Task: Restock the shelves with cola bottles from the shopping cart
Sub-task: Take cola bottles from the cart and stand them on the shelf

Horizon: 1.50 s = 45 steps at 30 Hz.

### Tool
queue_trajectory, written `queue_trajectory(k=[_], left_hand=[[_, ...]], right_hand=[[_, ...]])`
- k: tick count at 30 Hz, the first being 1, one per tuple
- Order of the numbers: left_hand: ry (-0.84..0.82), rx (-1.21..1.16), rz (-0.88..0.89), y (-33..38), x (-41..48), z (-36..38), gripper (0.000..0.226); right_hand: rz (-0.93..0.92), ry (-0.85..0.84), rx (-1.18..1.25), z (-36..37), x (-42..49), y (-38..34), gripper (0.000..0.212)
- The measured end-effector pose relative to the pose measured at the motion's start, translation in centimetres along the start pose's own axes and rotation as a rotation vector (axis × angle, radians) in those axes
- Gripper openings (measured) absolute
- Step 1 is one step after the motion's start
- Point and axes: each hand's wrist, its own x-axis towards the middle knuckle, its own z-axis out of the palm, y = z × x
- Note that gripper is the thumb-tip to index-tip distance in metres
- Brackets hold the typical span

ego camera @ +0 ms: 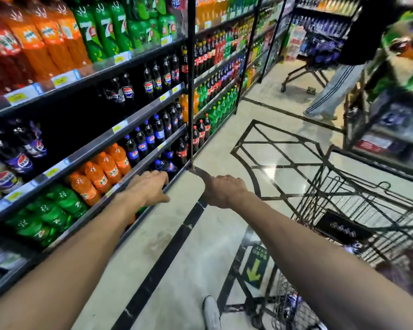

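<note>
Dark cola bottles with blue labels [163, 165] lie low on the bottom shelf [138, 217] at the left, just ahead of my left hand [148, 186]. That hand reaches palm down over the shelf edge, fingers spread, its tips at the nearest bottle, holding nothing. My right hand [222, 190] hovers over the floor beside the black shelf upright [190, 91], thumb stretched toward the post's base and nothing in it. The black wire shopping cart [343, 186] stands at the right. Dark bottles [354, 245] show blurred in its basket, and another bottle [293, 303] sits in its lower rack.
Shelves above carry more cola [150, 136], orange soda [100, 172] and green soda [55, 208]. A person in striped trousers [332, 91] stands down the aisle by a second cart [305, 72]. Another shelving unit [386, 110] lines the right side. My shoe [211, 313] is on the tiled floor.
</note>
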Motion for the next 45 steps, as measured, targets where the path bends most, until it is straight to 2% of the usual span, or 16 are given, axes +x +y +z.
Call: queue_trajectory(k=[3, 12, 18, 22, 26, 29, 36, 45], left_hand=[[-0.01, -0.01, 0.038, 2.3, -0.4, 0.2, 0.057], [-0.047, 0.049, 0.16, 12.6, -0.6, 1.2, 0.056], [-0.057, 0.061, 0.316, 26.4, -0.6, 1.6, 0.054], [-0.04, 0.094, 0.452, 36.7, -0.5, 2.3, 0.057], [-0.032, 0.122, 0.566, 45.3, -1.0, 3.6, 0.056], [-0.073, 0.127, 0.637, 49.8, -1.5, 4.3, 0.052], [-0.136, 0.18, 0.706, 55.7, -0.6, 6.1, 0.051], [-0.273, 0.239, 0.755, 57.7, 2.5, 10.8, 0.057]], right_hand=[[0.036, 0.002, 0.007, 0.0, -2.4, 1.9, 0.048], [0.186, 0.014, 0.101, 2.8, -10.4, 11.2, 0.052], [0.384, -0.034, 0.184, 5.7, -18.5, 23.6, 0.055], [0.541, -0.06, 0.258, 7.9, -24.8, 32.1, 0.038], [0.632, -0.078, 0.295, 10.6, -29.5, 37.8, 0.047], [0.681, -0.079, 0.367, 12.7, -31.7, 40.6, 0.045], [0.752, -0.094, 0.447, 16.4, -35.4, 45.1, 0.024], [0.814, -0.143, 0.519, 19.5, -35.1, 47.6, 0.034]])
